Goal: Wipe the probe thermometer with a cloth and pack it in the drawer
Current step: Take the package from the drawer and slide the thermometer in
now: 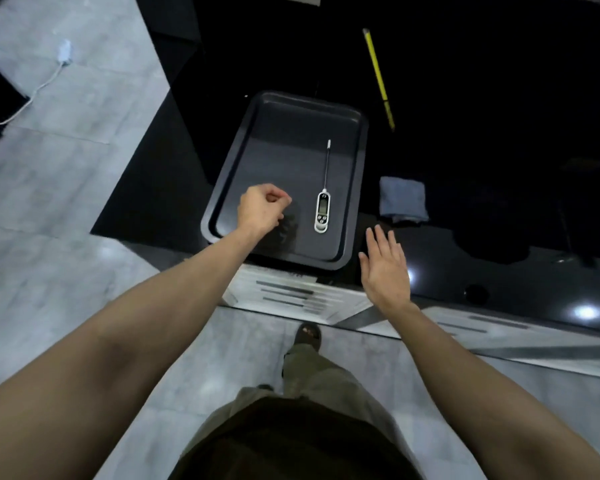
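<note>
A: Black glossy worktop [482,140] takes up most of the far and right side, its near edge running past the person's hips. Pale grey tiled floor [59,188] lies to the left and below. White drawer fronts with dark bar handles [291,294] sit under the near edge; all appear closed, so packing is not yet possible.

B: Next down in size?

A: Dark rectangular metal tray with rounded corners [243,140], set at a slight angle near the worktop's front. Likely a holding spot, keeping the tool off the bare counter.

B: And the cloth?

A: Folded blue-grey cloth [402,199], just right of the tray, on the worktop, untouched. Probably parked there for an easy reach.

B: Hands?

A: Left hand [262,209] hovers over the tray's near-left part, fingers curled into a loose fist, holding nothing that I can see. Right hand [385,268] is flat and spread, palm down, empty, off the tray's near-right corner and just short of the cloth.

B: The task's thing?

A: White digital probe thermometer with a thin metal stem [323,211] lies flat in the tray's right half, display up, stem pointing far. It sits between the hands, just right of the left fist, touching neither. Long yellow pencil-like stick [378,76] lies farther back, unrelated by my reading.
</note>
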